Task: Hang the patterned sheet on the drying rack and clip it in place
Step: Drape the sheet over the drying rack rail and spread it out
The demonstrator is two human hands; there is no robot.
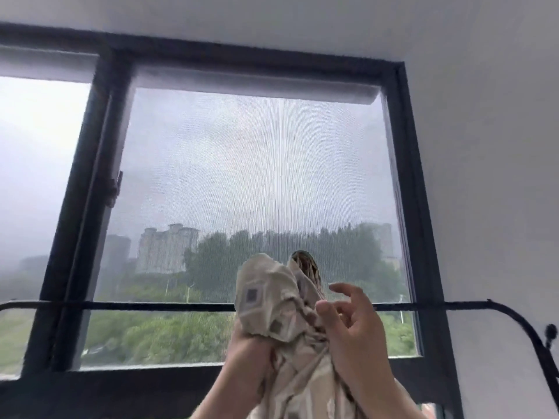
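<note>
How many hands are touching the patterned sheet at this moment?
2. The left hand grips the bunched beige patterned fabric sheet from below; the right hand touches its right side, fingers loosely spread. Contact under the folds is hidden.

our body, as catalogued from the head view: two bare forearms rising from the bottom centre of the frame, no sleeves, no watch or bracelet that we can see. our left hand (248, 349) at lower centre is mostly covered by cloth, only its wrist and heel showing. our right hand (352, 323) at lower right of centre is bare and gloveless; a faint pale glint at the base of one finger is too blurred for us to identify.
</note>
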